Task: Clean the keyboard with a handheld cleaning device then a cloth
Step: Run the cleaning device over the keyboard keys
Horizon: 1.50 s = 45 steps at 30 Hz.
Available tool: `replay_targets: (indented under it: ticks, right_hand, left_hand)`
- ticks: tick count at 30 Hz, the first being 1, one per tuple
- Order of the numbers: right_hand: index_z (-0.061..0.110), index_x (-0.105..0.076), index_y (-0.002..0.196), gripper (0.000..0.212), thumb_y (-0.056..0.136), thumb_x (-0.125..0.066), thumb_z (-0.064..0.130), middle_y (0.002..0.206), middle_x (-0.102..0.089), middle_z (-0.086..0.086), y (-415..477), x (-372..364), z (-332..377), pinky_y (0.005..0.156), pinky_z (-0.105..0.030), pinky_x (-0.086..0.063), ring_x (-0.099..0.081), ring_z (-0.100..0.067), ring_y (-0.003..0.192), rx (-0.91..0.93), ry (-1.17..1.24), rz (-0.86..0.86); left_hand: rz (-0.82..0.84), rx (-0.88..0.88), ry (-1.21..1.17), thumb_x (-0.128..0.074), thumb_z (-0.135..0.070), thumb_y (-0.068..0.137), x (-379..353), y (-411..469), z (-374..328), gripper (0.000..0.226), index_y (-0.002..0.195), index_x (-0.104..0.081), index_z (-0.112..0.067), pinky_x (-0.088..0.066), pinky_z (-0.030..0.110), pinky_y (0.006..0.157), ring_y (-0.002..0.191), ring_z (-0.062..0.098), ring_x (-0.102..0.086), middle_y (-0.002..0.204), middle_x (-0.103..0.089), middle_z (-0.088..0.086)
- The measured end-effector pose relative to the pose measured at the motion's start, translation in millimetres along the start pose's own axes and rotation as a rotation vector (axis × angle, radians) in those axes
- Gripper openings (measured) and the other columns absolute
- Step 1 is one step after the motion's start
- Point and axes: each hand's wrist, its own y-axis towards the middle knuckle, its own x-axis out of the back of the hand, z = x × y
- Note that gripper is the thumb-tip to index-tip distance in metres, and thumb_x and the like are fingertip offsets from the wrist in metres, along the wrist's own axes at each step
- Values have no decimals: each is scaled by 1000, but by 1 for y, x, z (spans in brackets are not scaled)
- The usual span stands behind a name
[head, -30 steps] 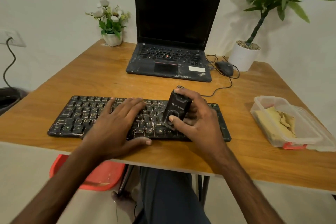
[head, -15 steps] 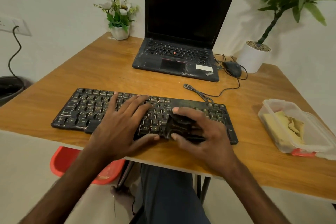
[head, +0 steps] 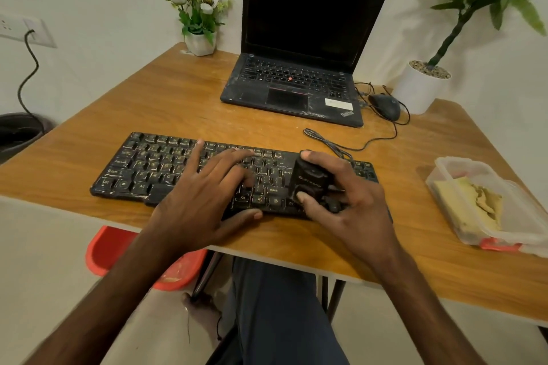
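- Fingers (head: 195,157) of the left hand (head: 204,195) lie straight and spread, pressing flat on the middle keys of the black keyboard (head: 139,169); they grip nothing.
- The keyboard lies along the near edge of the wooden table (head: 89,133), in front of an open laptop (head: 296,83).
- The small black cleaning device (head: 310,178) stands on the keyboard's right part, gripped by the right hand (head: 355,204), with the thumb on its near side and the forefinger curled over its top.
- Far right, a clear container (head: 444,169) holds a yellow cloth (head: 471,204), well apart from the keyboard.
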Motion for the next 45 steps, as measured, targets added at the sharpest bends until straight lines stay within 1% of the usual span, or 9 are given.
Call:
replay_targets:
  ticks: [8,14,20,26,29,33,39,42,45]
  right_hand:
    - [42,-38,141,68,88,-73,21,129,-52,12,10,-7,2,74,-21,-60,-63,-5,105,-15,21,1]
    - [43,-35,142,68,88,-71,26,124,-52,16,16,-12,5,78,-10,-54,-60,-2,102,82,-62,79]
    - [43,-37,142,68,88,-74,25,127,-60,8,12,-14,6,77,-20,-59,-64,-6,103,104,7,161]
    - [43,-43,136,67,84,-77,17,129,-57,8,19,-7,-1,72,-27,-62,-64,-7,108,-54,170,60]
    - [47,-38,139,69,87,-75,23,131,-58,5,14,-16,7,77,-27,-61,-63,-9,110,60,112,161]
    - [40,-40,139,66,88,-74,19,129,-59,0,39,-11,-13,73,-27,-61,-64,-8,105,8,32,34]
    - [42,-39,139,68,86,-75,18,126,-61,4,32,-22,-2,78,-23,-60,-64,-9,105,92,46,121]
    - [39,-45,135,64,85,-76,14,124,-56,18,45,-9,-13,77,-19,-58,-62,0,106,-35,107,13]
    - [40,-49,131,64,82,-78,9,126,-56,20,33,-11,-2,77,-22,-59,-62,-4,109,-75,264,92]
  left_hand:
    - [-2,6,-64,-39,-68,95,0,-1,0,45,105,-52,-26,-21,68,117,135,20,-46,150,-44,5]
    - [3,2,-52,-37,-68,96,-1,-1,0,50,106,-56,-23,-20,68,117,135,22,-48,149,-46,6]
    - [2,2,-59,-36,-68,97,-1,-2,1,50,107,-55,-23,-20,69,117,135,21,-47,149,-46,6]
    - [6,6,-69,-38,-68,96,-1,-2,1,42,104,-51,-29,-19,68,117,135,20,-47,149,-46,4]
    - [7,3,-76,-36,-68,97,-1,-2,1,45,104,-53,-26,-21,69,116,134,21,-49,147,-48,5]
    - [12,11,-86,-35,-69,96,2,-3,1,42,103,-51,-31,-16,65,119,135,18,-47,148,-47,2]
    - [-4,9,-74,-37,-69,97,0,-2,1,44,102,-53,-28,-18,66,118,131,17,-49,144,-48,2]
    - [3,14,-86,-37,-69,96,1,-2,1,42,102,-52,-31,-15,64,119,133,16,-48,147,-47,1]
    - [2,19,-86,-36,-70,96,0,-2,0,43,102,-52,-30,-17,67,118,133,17,-48,147,-47,1]
